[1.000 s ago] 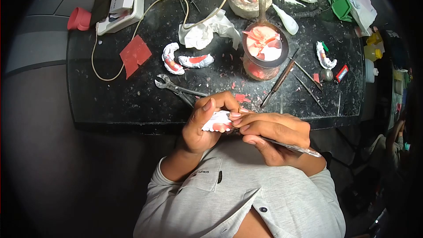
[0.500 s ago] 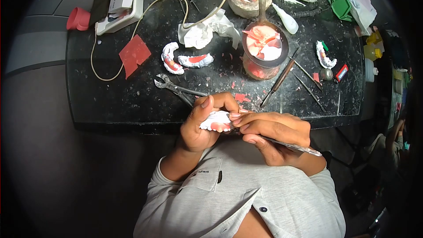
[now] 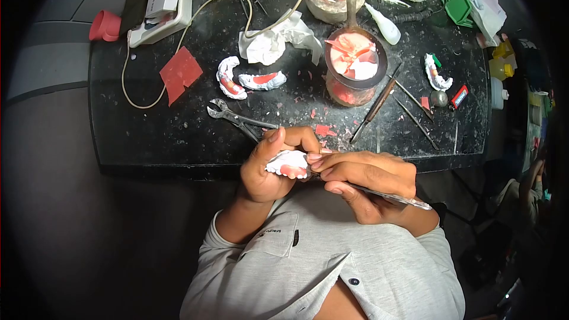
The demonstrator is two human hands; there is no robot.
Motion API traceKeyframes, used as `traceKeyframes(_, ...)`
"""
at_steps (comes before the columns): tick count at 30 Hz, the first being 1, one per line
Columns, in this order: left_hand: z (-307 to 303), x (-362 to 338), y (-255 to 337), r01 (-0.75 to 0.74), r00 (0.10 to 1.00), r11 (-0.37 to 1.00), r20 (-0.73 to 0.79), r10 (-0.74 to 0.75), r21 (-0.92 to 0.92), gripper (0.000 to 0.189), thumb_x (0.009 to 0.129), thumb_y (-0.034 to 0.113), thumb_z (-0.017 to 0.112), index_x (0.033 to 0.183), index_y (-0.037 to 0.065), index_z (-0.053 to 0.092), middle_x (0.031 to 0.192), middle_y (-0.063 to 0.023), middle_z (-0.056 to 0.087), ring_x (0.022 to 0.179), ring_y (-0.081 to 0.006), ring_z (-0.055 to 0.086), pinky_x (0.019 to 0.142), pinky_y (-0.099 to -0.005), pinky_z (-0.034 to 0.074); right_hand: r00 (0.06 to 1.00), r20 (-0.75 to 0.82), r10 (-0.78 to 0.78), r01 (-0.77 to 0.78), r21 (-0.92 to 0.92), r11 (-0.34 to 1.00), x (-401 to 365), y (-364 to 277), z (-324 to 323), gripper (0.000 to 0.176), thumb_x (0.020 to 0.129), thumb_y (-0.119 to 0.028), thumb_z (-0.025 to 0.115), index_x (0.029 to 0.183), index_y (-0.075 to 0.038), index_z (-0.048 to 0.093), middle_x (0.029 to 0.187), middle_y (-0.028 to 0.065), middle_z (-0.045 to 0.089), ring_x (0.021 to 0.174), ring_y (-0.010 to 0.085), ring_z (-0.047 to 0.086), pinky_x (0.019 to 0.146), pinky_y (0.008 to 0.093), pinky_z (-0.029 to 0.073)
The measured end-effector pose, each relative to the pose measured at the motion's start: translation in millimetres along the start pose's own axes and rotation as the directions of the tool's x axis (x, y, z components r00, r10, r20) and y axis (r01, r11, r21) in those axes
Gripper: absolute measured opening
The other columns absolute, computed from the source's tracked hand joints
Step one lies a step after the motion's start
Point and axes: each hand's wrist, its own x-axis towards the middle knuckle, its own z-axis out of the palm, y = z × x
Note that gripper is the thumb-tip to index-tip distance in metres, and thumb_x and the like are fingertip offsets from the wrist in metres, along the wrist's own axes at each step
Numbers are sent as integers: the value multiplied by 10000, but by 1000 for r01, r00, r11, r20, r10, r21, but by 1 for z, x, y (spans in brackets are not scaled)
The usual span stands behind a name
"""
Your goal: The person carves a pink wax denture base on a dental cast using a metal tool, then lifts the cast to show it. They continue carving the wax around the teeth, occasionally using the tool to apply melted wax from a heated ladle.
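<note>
My left hand is closed around a white dental cast with pink wax along its lower edge, held just in front of the table edge. In my right hand is a thin metal tool, its handle end pointing to the lower right. The fingertips of that hand meet the cast's right side and hide the tool's working end. Beyond my left hand lie metal pliers. Small pink wax scraps are scattered just beyond my fingers.
Two casts and a pink wax sheet lie at the left. A pan with wax pieces stands on a jar. Several slim tools, another cast and a red box are at the right.
The cast and my left fingers have shifted very slightly to the left. My right hand has hardly moved and keeps its grip on the tool.
</note>
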Motion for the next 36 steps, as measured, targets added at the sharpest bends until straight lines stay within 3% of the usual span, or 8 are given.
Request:
traceKeyframes(5,2,-1,0,12,1000,999,-3,-12,-52,733,1063,565,263,837,-58,578,792,-144,590,745,-214,551,757,-345,438,1000,-2,-11,11,5,1000,-1,0,1,122,844,33,790,956,58,748,961,193,768,913,301,784,755,352,643)
traceKeyframes(13,9,2,-1,-103,995,993,-1,103,57,711,1063,563,286,850,-54,566,799,-140,572,774,-215,538,783,-368,441,1000,-26,3,-3,-2,1000,-1,-2,2,123,843,42,783,956,68,742,964,205,764,918,308,783,762,347,639)
traceKeyframes(22,11,2,0,-124,992,988,-2,125,96,674,1048,565,313,821,-25,547,727,-90,505,712,-177,456,753,-341,398,998,-14,-62,62,30,998,-1,3,2,144,831,32,802,957,70,743,973,209,766,922,306,783,772,354,639)
traceKeyframes(36,12,2,-5,-160,987,987,-23,161,26,682,1059,558,277,838,-26,552,751,-117,543,747,-204,503,755,-356,428,998,-17,-66,66,-1,998,0,1,5,137,841,40,784,966,65,734,968,201,763,930,309,780,759,348,637)
